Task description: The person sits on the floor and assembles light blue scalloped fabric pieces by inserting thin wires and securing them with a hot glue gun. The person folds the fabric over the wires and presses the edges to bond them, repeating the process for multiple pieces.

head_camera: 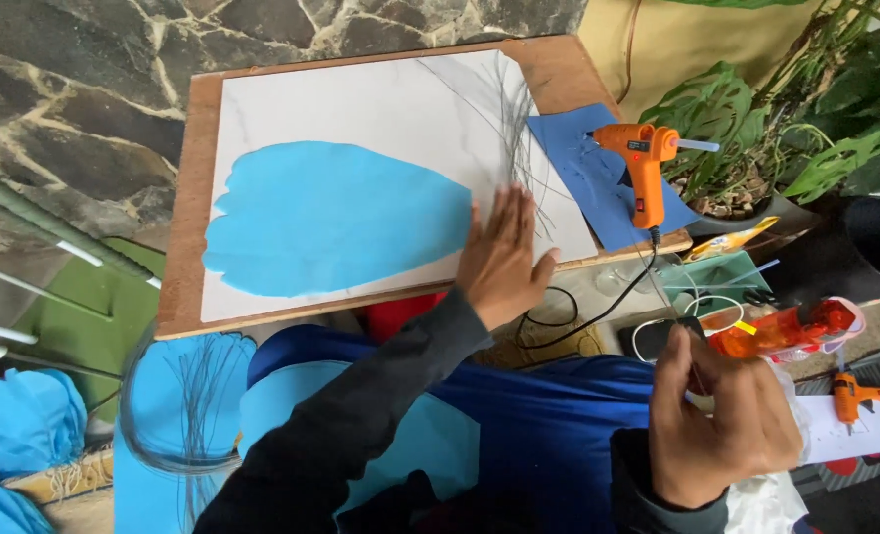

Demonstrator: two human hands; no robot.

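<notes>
At the lower right of the frame the right hand is curled closed, pinching a thin strand that is too fine to identify, above a lap covered in blue cloth. Up and left of it, at mid-frame, the left hand lies open and flat, fingers together and pointing toward the top of the frame, pressing the right edge of a white sheet. On that sheet lies a large light-blue petal-shaped cutout, its long axis running left to right, the scalloped end toward the left and its right end just beside the left hand. The sheet rests on a wooden board serving as the counter. Thin dark wires fan upward from the fingers. To the right, an orange glue gun stands on a darker blue piece, nozzle pointing right. Beyond are a stone wall and potted leafy plants.
</notes>
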